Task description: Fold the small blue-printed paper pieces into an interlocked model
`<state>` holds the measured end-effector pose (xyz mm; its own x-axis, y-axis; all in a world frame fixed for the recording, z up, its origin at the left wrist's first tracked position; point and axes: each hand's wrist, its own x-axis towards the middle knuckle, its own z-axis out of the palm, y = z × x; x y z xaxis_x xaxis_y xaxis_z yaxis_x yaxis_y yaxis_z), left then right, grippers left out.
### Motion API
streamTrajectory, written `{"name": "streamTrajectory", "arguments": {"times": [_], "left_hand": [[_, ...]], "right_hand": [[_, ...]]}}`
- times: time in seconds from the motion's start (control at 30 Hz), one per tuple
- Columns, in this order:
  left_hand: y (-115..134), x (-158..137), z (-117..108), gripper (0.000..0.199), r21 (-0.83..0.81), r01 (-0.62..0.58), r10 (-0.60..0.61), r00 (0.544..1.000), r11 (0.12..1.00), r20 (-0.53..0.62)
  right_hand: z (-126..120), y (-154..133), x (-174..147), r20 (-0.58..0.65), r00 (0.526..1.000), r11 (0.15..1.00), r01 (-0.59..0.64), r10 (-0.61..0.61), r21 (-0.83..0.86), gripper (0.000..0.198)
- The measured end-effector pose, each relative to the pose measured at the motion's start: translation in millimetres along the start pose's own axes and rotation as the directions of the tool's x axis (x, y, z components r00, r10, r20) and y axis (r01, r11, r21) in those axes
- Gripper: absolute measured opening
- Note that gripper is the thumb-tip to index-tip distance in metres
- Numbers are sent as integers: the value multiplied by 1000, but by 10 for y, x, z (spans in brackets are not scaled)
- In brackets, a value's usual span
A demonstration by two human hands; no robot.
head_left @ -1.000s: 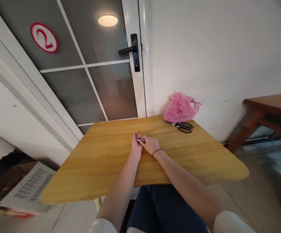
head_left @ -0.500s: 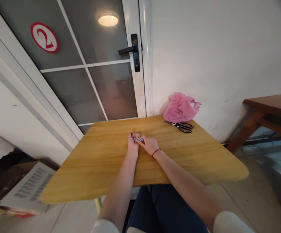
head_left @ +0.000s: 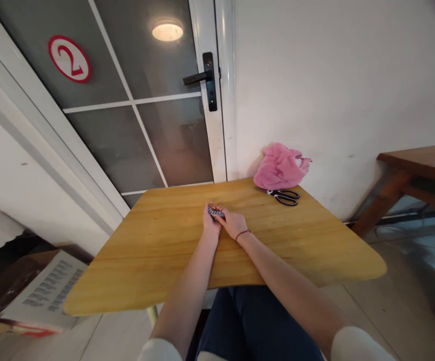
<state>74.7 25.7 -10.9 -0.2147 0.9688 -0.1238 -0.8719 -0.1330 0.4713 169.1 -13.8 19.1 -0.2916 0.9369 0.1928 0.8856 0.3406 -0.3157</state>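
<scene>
Above the middle of the wooden table, my two hands meet around a small dark-and-white striped piece that looks like folded cloth. My left hand has its fingers curled round the piece's left end. From the other side my right hand, with a thin red string on its wrist, pinches the right end. Much of the striped piece is hidden by the fingers, so its full shape cannot be made out.
A pink fluffy cloth bundle rests at the table's back right, against the wall. Beside it lie black-handled scissors. A glazed door stands behind the table. On the floor at left is an open cardboard box; a brown wooden table is at right.
My left hand has shifted slightly right, closer to my right hand. The striped piece is now more bunched and tilted between them; my right hand has barely moved.
</scene>
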Motion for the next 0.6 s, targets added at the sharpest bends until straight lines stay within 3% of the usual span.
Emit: {"name": "streamTrajectory", "arguments": {"times": [0.27,0.6], "left_hand": [[88,-39,27,28,-118,-17,17,1000,993,-1],[286,120,-139,25,-160,-41,34,998,986,-49]], "right_hand": [[-5,1,-16,-2,997,997,73,-73,7,47],[5,17,-32,-78,988,990,133,-130,36,45]]}}
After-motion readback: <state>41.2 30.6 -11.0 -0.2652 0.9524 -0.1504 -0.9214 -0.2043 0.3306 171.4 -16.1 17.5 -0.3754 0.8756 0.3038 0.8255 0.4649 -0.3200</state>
